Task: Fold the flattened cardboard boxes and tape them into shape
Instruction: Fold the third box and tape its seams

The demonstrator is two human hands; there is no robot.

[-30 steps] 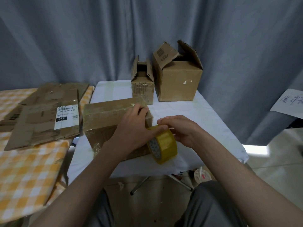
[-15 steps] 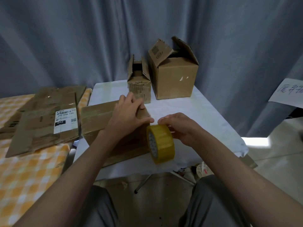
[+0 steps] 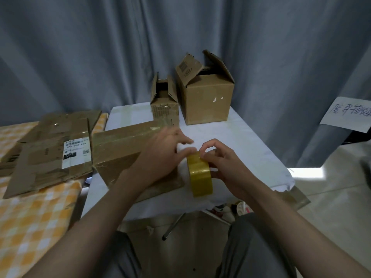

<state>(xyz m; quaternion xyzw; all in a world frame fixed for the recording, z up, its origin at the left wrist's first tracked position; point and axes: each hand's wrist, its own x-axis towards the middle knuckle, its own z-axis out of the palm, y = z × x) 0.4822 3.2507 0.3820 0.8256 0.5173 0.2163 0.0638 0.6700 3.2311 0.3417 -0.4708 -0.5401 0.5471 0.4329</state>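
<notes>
A folded cardboard box (image 3: 120, 149) lies on its side on the white table (image 3: 251, 141), with clear tape across its faces. My left hand (image 3: 162, 155) hovers over the box's right end, blurred, its fingers stretched towards the yellow tape roll (image 3: 200, 177) and its thumb touching the roll's top. My right hand (image 3: 222, 163) grips the roll, which stands on edge just right of the box. Its fingertips curl onto the top of the roll. A stack of flattened boxes (image 3: 52, 155) lies on the left.
Two shaped boxes with open flaps stand at the table's back: a small one (image 3: 164, 107) and a bigger one (image 3: 206, 101). The flattened stack rests on a yellow checked cloth (image 3: 36, 217). Grey curtain behind. A paper note (image 3: 349, 115) hangs on the right.
My left hand has come off the box's top corner and moved right to the tape roll. My right hand's fingers have shifted onto the roll's top.
</notes>
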